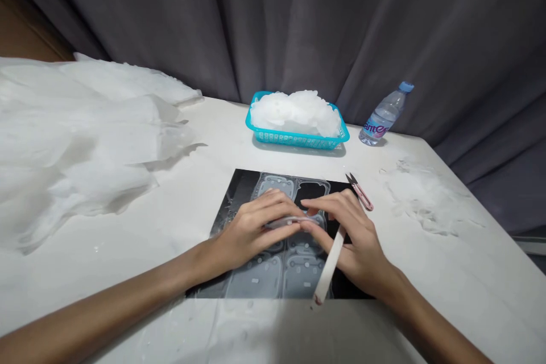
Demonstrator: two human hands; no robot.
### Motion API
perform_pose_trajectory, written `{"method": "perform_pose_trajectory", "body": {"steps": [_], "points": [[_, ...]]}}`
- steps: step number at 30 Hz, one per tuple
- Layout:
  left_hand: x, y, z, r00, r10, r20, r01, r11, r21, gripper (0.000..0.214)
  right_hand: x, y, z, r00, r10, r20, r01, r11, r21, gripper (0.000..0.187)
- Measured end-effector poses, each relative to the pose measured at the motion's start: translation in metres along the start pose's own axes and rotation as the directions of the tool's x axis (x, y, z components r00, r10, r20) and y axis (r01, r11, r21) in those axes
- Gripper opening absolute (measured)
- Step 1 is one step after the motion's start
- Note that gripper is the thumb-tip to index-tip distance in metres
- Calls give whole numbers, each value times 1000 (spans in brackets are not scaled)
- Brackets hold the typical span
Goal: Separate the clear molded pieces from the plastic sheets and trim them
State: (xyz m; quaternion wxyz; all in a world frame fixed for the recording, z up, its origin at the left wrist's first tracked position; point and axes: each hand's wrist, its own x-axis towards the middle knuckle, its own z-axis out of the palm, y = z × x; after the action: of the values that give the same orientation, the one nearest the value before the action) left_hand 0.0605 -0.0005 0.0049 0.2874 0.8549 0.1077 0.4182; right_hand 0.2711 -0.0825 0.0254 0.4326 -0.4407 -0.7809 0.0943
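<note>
Clear piece (284, 221), pinched by the left hand (249, 227), points its long axis toward the right edge of the table (469, 278), its end at the right hand (356, 236), whose fingers (326, 205) hold a white stick (329, 269).

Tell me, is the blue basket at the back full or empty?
Full: a white heap sits in the blue basket and rises above its rim.

Fairly bright, light prob. overhead: table (187, 193) well lit, curtain (281, 23) dim. Soft shadow under basket (298, 139); broad grey one at btm ctr. White sheets (85, 125), far L, nearly washed out. Clear piece (290, 220) a bit blurry. Wide-angle stretch twd edges.
</note>
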Motion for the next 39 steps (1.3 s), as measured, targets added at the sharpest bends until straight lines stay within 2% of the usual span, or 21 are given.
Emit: {"method": "perform_pose_trajectory", "body": {"steps": [5, 12, 14, 16, 18, 20, 22, 24, 27, 31, 39], "points": [[-1, -1, -1, 999, 8, -32, -7, 999, 35, 17, -1, 3, 0, 996, -62, -56, 64, 997, 35, 22], [-1, -2, -3, 999, 42, -27, -39, 994, 99, 14, -3, 3, -2, 997, -51, -53, 54, 997, 47, 21], [-1, -2, -3, 1000, -10, -27, 12, 997, 82, 12, -4, 3, -2, 997, -41, -72, 44, 998, 38, 20], [-1, -1, -3, 991, -133, -18, 133, 991, 32, 10, -4, 5, -3, 995, 10, -101, -8, 1000, 24, 16], [0, -1, -2, 962, -272, -5, 272, 962, -11, 14, -4, 6, -6, 989, 92, -113, -93, 996, -1, 12], [0, -1, 0, 943, -333, 21, 333, 943, -23, 15, -3, 8, -7, 982, 155, -107, -160, 987, -32, 10], [0, -1, 1, 958, -284, 46, 285, 958, -33, 13, -4, 8, -5, 986, 152, -65, -155, 987, -41, 25], [-1, -1, 3, 977, -206, 61, 209, 977, -50, 9, -5, 8, -1, 995, 97, -11, -97, 995, -2, 35], [0, -1, 4, 985, -171, 34, 172, 983, -59, 8, -5, 6, 2, 999, 43, -8, -42, 996, 83, 22], [1, 0, 2, 986, -162, -21, 161, 985, -54, 5, -4, 6, -2, 992, 92, -82, -81, 988, 132, 16], [-3, 3, -1, 990, 1, -140, 8, 998, 61, 13, -12, 9, 2, 981, 176, -80, -156, 965, 211, 13]]}}
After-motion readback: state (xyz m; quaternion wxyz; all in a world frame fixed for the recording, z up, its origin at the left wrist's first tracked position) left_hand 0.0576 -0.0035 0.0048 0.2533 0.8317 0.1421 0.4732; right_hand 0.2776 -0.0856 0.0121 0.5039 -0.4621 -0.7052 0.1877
